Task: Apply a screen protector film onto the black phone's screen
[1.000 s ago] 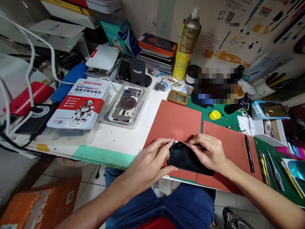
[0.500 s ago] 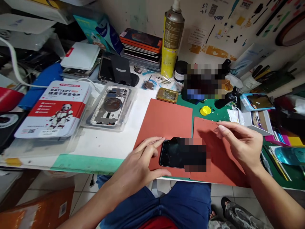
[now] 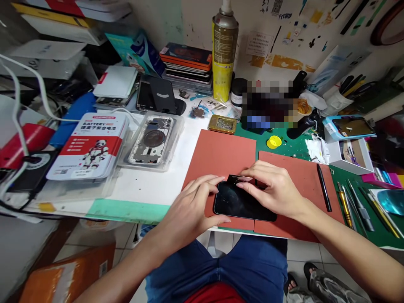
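Note:
A black smartphone lies screen up across two reddish-brown mats, light specks showing on its glass. My left hand grips its left end, fingers at the far edge and thumb at the near edge. A thin, dark, shiny flat piece sticks up at the phone's far edge; whether it is a film or a blade I cannot tell. Over the phone's right half, my right hand pinches that piece between thumb and fingers. The phone's upper right part is hidden under this hand.
A black pen-like tool lies on the right mat, with tweezers and drivers beyond. Behind are a gold tin, a yellow cap and a spray can. An opened phone body and battery box stand left.
My right hand has moved left from above the right mat to the phone's far edge. The left hand stays at the phone's left end. The view has shifted slightly.

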`<state>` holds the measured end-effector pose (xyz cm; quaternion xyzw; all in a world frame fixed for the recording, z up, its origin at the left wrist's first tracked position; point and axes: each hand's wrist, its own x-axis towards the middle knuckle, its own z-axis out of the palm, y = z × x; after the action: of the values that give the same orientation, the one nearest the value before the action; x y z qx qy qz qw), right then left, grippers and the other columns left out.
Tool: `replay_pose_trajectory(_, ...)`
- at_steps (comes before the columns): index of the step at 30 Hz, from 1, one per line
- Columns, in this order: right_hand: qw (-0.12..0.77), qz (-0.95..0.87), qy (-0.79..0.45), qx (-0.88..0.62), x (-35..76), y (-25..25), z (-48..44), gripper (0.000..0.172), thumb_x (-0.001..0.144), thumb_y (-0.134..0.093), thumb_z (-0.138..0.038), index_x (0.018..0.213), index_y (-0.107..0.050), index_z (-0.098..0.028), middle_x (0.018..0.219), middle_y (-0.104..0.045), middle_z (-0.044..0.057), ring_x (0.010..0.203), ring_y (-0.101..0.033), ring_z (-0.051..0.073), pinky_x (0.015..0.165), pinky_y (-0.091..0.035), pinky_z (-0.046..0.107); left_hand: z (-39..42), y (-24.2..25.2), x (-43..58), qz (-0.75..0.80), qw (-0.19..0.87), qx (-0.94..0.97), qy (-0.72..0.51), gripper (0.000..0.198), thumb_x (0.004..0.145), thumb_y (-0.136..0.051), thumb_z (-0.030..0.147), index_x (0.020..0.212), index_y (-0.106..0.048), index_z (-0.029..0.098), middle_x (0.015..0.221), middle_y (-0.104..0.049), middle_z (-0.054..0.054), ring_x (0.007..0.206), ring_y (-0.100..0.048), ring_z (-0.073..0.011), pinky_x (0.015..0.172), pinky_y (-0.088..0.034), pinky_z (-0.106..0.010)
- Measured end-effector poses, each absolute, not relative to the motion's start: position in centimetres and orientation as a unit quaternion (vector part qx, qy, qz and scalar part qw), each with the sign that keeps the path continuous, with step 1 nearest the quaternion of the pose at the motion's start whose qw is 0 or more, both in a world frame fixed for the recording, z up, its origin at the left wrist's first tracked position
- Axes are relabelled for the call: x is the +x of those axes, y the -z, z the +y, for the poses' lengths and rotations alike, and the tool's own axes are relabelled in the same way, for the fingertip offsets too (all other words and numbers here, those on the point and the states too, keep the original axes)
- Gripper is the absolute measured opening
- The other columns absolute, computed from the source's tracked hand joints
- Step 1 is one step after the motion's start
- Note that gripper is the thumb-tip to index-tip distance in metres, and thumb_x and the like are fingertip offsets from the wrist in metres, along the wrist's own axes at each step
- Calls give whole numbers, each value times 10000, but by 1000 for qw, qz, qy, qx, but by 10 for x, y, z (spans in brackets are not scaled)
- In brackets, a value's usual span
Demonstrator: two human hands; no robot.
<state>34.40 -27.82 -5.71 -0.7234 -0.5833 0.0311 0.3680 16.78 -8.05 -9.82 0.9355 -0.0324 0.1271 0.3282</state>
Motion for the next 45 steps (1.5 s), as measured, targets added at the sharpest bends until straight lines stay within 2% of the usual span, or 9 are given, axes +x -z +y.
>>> replay_pose_trajectory(2, 364, -588, -17, -722, 344, 62, -276, 139, 1053, -665, -194, 957, -760, -159, 820, -769, 70, 719, -676, 191, 666, -542, 333, -80, 100, 168, -30, 337, 933, -125, 629, 776, -969, 351, 1134, -459, 262, 1473, -673, -157, 1396, -635, -345, 1069, -589, -562)
replay_pose_trajectory(5, 363, -585, -7, -725, 344, 66, -278, 169, 1056, -650, -174, 915, -741, -155, 818, -765, 82, 702, -684, 186, 644, -536, 325, -80, 103, 167, -29, 343, 931, -122, 595, 799, -952, 369, 1121, -464, 261, 1487, -669, -147, 1405, -622, -331, 1083, -574, -557)
replay_pose_trajectory(12, 376, -580, -31, -722, 341, 69, -282, 170, 1060, -600, -153, 978, -744, -194, 847, -780, 71, 765, -728, 205, 701, -585, 356, -80, 104, 166, -24, 352, 928, -118, 581, 807, -945, 374, 1117, -468, 258, 1484, -671, -148, 1409, -614, -337, 1078, -566, -560)
replay_pose_trajectory(19, 404, -534, -81, -738, 338, 73, -274, 127, 1034, -674, -196, 1028, -801, -199, 925, -828, 66, 819, -772, 212, 759, -611, 362, -79, 103, 164, -31, 359, 926, -112, 586, 818, -936, 384, 1141, -464, 257, 1510, -643, -160, 1439, -589, -340, 1095, -556, -558)
replay_pose_trajectory(27, 427, -455, -173, -762, 341, 72, -267, 113, 975, -749, -223, 945, -858, -231, 951, -863, 38, 826, -813, 218, 778, -625, 353, -81, 104, 166, -31, 349, 930, -113, 564, 843, -916, 393, 1136, -454, 255, 1501, -638, -158, 1421, -596, -342, 1082, -543, -553)
replay_pose_trajectory(35, 421, -369, -241, -793, 345, 68, -261, 132, 937, -776, -302, 927, -885, -229, 904, -869, 42, 769, -817, 238, 674, -586, 329, -80, 106, 166, -33, 354, 927, -117, 543, 858, -900, 427, 1130, -461, 261, 1478, -651, -146, 1392, -619, -339, 1061, -546, -534)
replay_pose_trajectory(45, 386, -332, -300, -806, 350, 61, -255, 168, 934, -767, -312, 908, -898, -211, 896, -867, 60, 814, -813, 273, 685, -582, 341, -80, 108, 165, -34, 356, 926, -117, 551, 865, -892, 432, 1204, -494, 256, 1472, -651, -150, 1399, -617, -343, 1085, -539, -553)
